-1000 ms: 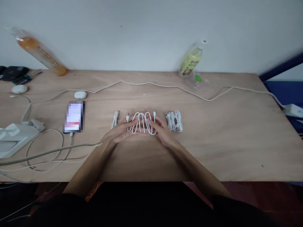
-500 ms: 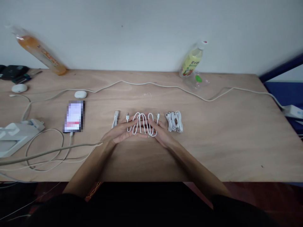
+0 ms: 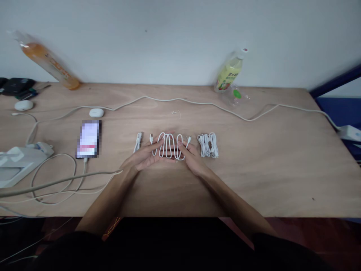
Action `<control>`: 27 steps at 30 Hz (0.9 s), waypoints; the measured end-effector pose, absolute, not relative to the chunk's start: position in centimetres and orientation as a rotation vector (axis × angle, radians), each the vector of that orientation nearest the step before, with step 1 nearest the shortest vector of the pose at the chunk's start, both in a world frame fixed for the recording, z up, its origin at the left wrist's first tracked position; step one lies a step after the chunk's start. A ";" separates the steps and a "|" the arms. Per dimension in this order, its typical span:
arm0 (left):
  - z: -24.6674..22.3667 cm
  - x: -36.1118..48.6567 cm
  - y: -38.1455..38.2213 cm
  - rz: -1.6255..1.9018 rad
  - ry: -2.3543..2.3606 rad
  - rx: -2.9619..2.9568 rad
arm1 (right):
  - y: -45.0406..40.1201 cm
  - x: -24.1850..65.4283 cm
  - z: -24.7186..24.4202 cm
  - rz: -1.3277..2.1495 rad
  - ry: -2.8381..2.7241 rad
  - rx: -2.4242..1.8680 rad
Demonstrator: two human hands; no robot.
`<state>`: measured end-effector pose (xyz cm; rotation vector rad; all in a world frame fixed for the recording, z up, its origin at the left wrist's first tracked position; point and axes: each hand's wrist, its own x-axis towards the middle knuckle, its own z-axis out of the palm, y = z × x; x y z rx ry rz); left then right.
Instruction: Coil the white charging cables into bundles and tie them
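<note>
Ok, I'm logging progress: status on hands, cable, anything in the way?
Left hand and right hand both on white cable. Looped between hands, plugs sticking out. Coiled bundles either side, seemingly not blocking.

Cable [image 3: 169,145] between left bundle [image 3: 137,142] and right bundles [image 3: 207,145]

Soft, rather dim light spreads over the wall [image 3: 180,49] and tabletop [image 3: 262,158], with darker shade between the forearms [image 3: 229,195]. Wide-angle distortion stretches the orange bottle [image 3: 45,60] near the left edge, its lettering [image 3: 56,67] blurred; coarse pixels veil the phone [image 3: 88,139].
</note>
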<state>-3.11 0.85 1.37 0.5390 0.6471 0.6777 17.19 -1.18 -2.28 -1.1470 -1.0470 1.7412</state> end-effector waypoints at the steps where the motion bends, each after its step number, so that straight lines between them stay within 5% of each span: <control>1: 1.3 -3.1 0.9 0.687 0.647 0.520 | -1.2 17.2 -2.4 1.745 -1.044 -1.149; 27: 0.6 -3.7 1.6 0.594 0.425 0.290 | -1.3 17.2 -1.4 1.830 -0.906 -1.114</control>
